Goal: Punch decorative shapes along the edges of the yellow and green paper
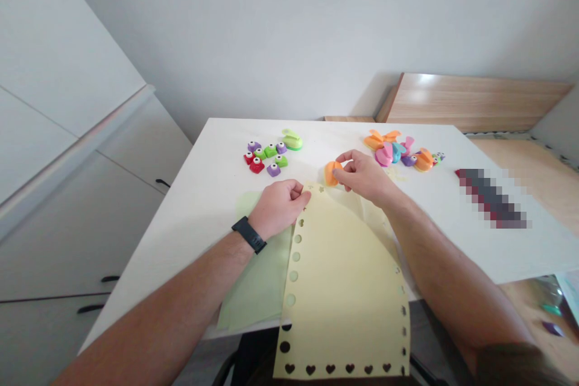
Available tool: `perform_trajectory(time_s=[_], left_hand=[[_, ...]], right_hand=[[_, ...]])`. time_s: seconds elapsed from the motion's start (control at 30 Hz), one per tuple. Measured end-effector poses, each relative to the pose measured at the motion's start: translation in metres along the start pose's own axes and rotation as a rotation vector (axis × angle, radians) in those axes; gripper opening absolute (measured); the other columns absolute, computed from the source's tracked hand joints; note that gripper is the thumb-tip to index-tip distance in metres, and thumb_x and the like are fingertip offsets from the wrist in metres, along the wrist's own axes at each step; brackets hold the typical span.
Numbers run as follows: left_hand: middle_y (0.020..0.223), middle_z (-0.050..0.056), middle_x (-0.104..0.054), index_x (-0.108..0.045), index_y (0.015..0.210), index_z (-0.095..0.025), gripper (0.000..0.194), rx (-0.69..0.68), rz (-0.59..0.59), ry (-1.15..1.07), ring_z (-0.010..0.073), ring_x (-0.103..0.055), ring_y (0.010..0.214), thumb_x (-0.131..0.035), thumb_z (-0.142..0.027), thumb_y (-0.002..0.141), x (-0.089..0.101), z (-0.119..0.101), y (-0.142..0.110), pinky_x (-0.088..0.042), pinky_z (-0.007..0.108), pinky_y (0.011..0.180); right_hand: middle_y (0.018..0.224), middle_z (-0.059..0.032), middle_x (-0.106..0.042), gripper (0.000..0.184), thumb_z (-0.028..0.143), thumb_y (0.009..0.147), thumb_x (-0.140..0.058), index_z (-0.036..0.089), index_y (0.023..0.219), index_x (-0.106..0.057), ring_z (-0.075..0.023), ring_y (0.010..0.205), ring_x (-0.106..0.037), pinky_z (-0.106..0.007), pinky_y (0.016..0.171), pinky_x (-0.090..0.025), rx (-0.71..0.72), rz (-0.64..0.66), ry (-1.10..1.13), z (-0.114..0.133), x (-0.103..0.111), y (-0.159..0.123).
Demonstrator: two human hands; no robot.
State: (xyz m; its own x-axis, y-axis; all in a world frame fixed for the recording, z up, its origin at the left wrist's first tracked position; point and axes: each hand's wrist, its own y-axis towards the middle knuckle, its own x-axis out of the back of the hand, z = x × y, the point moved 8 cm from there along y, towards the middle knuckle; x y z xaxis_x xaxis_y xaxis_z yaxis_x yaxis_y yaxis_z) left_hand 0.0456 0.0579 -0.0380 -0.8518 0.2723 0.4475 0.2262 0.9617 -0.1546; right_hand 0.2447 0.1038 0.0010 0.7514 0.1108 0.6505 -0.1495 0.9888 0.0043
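Note:
My left hand [278, 208] pinches the top edge of a pale yellow paper sheet [344, 289], which has punched hearts and circles along its borders. My right hand [362, 176] grips an orange craft paper punch [332, 173] at the sheet's far corner. A pale green paper sheet [256, 289] lies partly under the yellow one. Several small purple, red and green craft punches [265, 157] sit beyond my left hand. Several larger orange, pink and blue punches [398, 154] lie beyond my right hand.
The white table [203, 208] has a corner and edges close by, with white cabinets [76, 223] on the left. A pixelated object [491, 199] lies at the right. A light wooden board [470, 102] leans behind the table. The papers overhang the near edge.

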Motion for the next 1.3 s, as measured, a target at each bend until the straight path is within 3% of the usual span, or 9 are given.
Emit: perform_trajectory(time_s=[0.2, 0.43, 0.93, 1.1, 1.3], left_hand=[[0.085, 0.004, -0.075, -0.065, 0.091, -0.020, 0.030, 0.010, 0.011, -0.021, 0.0158, -0.068, 0.062, -0.060, -0.049, 0.088, -0.002, 0.002, 0.000, -0.051, 0.024, 0.048], [0.083, 0.003, -0.075, -0.065, 0.090, -0.021, 0.028, 0.004, 0.008, 0.014, 0.0160, -0.068, 0.062, -0.060, -0.048, 0.087, -0.001, 0.000, -0.001, -0.051, 0.026, 0.050], [0.084, 0.003, -0.075, -0.067, 0.087, -0.020, 0.029, -0.041, -0.024, 0.114, 0.0159, -0.068, 0.067, -0.059, -0.047, 0.087, 0.003, -0.007, -0.001, -0.051, 0.026, 0.058], [0.083, 0.002, -0.075, -0.067, 0.089, -0.021, 0.028, -0.022, -0.023, 0.120, 0.0156, -0.068, 0.065, -0.058, -0.048, 0.088, 0.002, -0.005, -0.001, -0.051, 0.025, 0.057], [0.083, 0.001, -0.076, -0.068, 0.090, -0.022, 0.026, -0.004, -0.036, 0.108, 0.0153, -0.069, 0.064, -0.059, -0.047, 0.088, 0.002, -0.002, 0.000, -0.051, 0.025, 0.056]], right_hand=[[0.072, 0.0027, -0.063, 0.038, 0.030, 0.076, -0.064, 0.022, 0.113, -0.062, -0.0127, 0.061, -0.055, -0.024, 0.053, -0.039, 0.106, -0.006, -0.087, 0.010, 0.007, -0.002], [0.086, -0.0019, -0.067, 0.023, 0.023, 0.073, -0.062, 0.021, 0.095, -0.069, -0.0157, 0.073, -0.056, -0.027, 0.065, -0.041, 0.242, 0.009, -0.243, 0.021, 0.009, -0.005], [0.089, -0.0020, -0.058, 0.027, 0.004, 0.068, -0.047, 0.020, 0.081, -0.065, -0.0149, 0.079, -0.055, -0.027, 0.073, -0.043, 0.380, 0.150, -0.216, 0.017, -0.004, 0.006], [0.093, -0.0032, -0.059, 0.035, 0.004, 0.069, -0.047, 0.020, 0.089, -0.070, -0.0150, 0.080, -0.056, -0.028, 0.074, -0.043, 0.424, 0.157, -0.181, 0.023, -0.008, 0.002], [0.100, -0.0030, -0.065, 0.045, 0.010, 0.076, -0.051, 0.022, 0.117, -0.066, -0.0152, 0.081, -0.057, -0.029, 0.074, -0.046, 0.388, 0.144, -0.114, 0.024, -0.009, -0.002]])
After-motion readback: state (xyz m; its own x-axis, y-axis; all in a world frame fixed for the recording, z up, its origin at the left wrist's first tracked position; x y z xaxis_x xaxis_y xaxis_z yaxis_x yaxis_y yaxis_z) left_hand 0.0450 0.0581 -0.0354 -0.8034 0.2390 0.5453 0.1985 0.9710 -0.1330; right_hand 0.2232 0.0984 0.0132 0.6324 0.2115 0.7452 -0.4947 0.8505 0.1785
